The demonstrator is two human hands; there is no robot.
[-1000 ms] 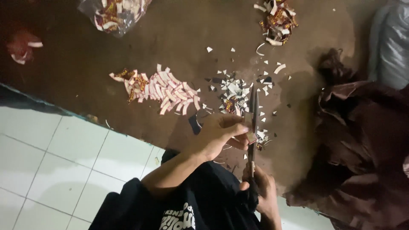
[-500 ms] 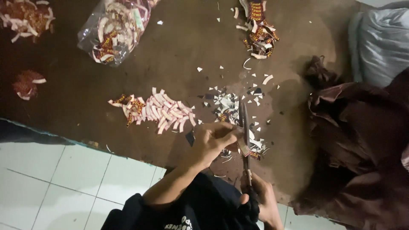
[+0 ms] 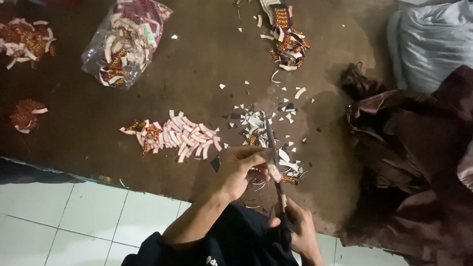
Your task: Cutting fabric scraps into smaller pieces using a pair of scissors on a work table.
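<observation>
Label in hand: I see a small woven label [image 3: 274, 172], pale with a dark red edge, held against the scissor blades, just above the near edge of the brown table [image 3: 197, 74].
Left hand: my left hand [image 3: 240, 170] pinches that label between thumb and fingertips.
Right hand: my right hand [image 3: 298, 229] is clenched around the handles of the scissors [image 3: 274, 152], blades pointing away from me.
Offcuts: a scatter of white scraps [image 3: 261, 123] lies around the blade tips.
Cut labels: a row of finished labels [image 3: 177, 135] lies just left of my left hand.
Further out: a clear bag of labels [image 3: 125, 42] sits at the far left, a loose heap of labels [image 3: 286, 39] at the far middle.
Cloth: dark brown fabric [image 3: 409, 162] is bunched at the right, a grey sack [image 3: 428, 42] behind it.
</observation>
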